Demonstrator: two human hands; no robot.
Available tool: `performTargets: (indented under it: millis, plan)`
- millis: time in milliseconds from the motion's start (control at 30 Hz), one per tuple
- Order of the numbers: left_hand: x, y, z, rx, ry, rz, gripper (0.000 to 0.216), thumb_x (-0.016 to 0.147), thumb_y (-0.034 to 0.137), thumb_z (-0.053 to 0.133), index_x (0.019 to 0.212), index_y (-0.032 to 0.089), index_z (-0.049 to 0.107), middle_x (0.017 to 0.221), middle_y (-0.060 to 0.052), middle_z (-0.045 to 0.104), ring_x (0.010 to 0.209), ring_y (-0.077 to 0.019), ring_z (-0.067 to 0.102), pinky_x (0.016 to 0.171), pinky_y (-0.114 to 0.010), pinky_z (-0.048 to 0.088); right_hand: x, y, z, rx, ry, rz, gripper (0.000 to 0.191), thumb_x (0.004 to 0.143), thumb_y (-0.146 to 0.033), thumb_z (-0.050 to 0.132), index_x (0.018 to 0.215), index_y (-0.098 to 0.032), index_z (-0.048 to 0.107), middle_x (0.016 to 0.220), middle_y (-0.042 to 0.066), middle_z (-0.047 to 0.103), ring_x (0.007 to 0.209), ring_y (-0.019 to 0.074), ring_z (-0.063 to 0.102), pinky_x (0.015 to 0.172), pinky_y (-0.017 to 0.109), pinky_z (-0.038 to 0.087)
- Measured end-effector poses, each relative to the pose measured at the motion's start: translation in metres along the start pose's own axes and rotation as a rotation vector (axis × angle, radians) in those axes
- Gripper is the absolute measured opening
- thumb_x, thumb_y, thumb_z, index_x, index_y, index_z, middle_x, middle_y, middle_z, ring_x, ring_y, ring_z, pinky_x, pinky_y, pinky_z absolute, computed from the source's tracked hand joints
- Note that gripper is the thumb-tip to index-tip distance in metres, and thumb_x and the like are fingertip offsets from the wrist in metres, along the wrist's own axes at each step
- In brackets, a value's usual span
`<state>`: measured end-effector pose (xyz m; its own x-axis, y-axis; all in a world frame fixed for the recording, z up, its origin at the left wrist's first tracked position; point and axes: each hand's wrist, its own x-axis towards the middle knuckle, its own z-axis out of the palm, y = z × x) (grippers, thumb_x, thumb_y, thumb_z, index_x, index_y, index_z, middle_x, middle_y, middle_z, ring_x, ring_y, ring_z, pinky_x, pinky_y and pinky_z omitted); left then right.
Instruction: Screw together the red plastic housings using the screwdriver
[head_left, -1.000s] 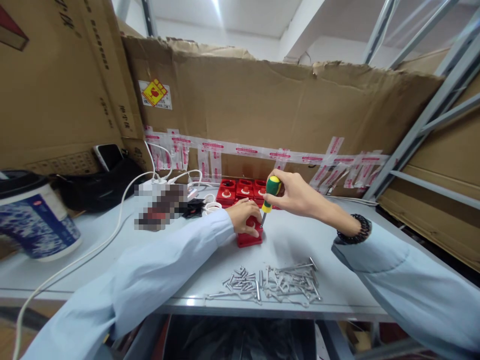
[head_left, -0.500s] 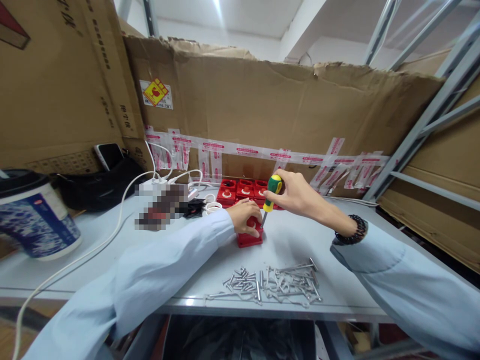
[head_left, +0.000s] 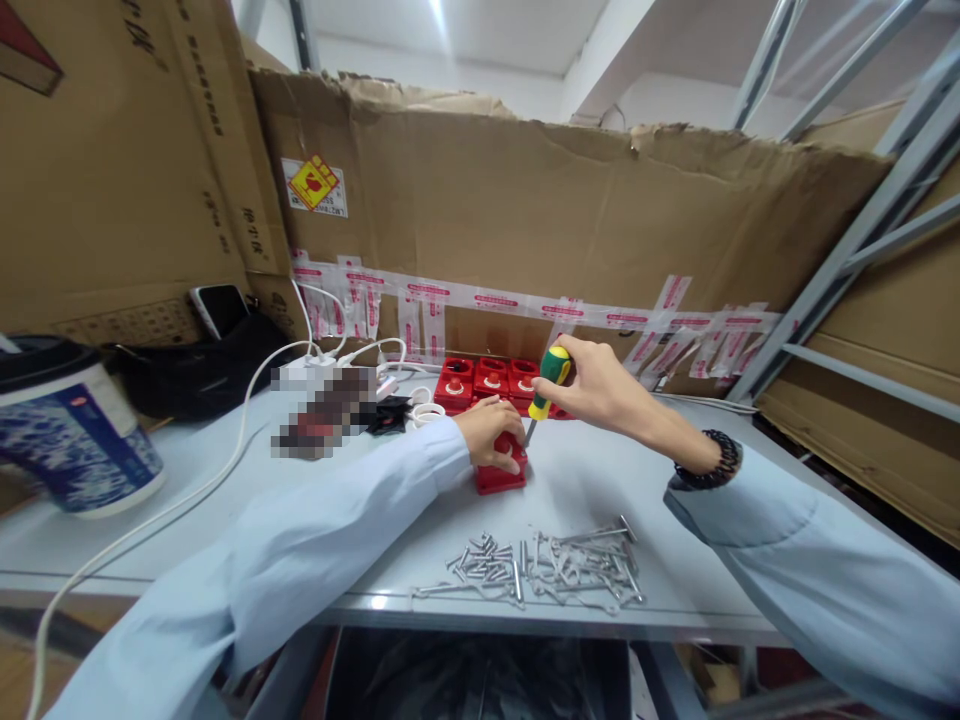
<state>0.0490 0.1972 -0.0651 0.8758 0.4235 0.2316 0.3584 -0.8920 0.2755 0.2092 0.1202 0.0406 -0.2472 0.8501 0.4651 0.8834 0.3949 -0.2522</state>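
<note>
My left hand [head_left: 491,428] is closed over a small red plastic box [head_left: 501,476] that rests on the grey table [head_left: 585,480]. My right hand [head_left: 600,385] grips the green and yellow handle of a screwdriver [head_left: 547,378]. The screwdriver's shaft slants down to the box's right top corner, beside my left fingers. A pile of several silver screws and long pins [head_left: 540,567] lies near the table's front edge, just in front of the box.
Several more red boxes [head_left: 491,381] stand in a row behind my hands, against a taped cardboard wall [head_left: 570,220]. White cables [head_left: 247,420], a black pouch with a phone [head_left: 199,370] and a blue-white tub [head_left: 71,430] sit at left. A metal shelf frame [head_left: 847,250] rises at right.
My right hand and the screwdriver handle have shifted slightly to the right and up, tilting the tool more. My left hand and the red box have stayed put.
</note>
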Motion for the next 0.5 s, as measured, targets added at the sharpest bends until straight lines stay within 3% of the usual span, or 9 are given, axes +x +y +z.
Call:
performTargets:
  millis: [500]
  plan:
    - [0.0005, 0.0001, 0.0007, 0.003, 0.008, 0.005, 0.025, 0.067, 0.038, 0.074, 0.082, 0.020, 0.064, 0.098, -0.002, 0.066, 0.106, -0.0245, 0.053, 0.105, -0.053, 0.019, -0.0026, 0.0000, 0.0013, -0.146, -0.043, -0.021, 0.019, 0.074, -0.035, 0.053, 0.066, -0.019, 0.045, 0.059, 0.001, 0.054, 0.050, 0.0110, 0.041, 0.049, 0.026, 0.029]
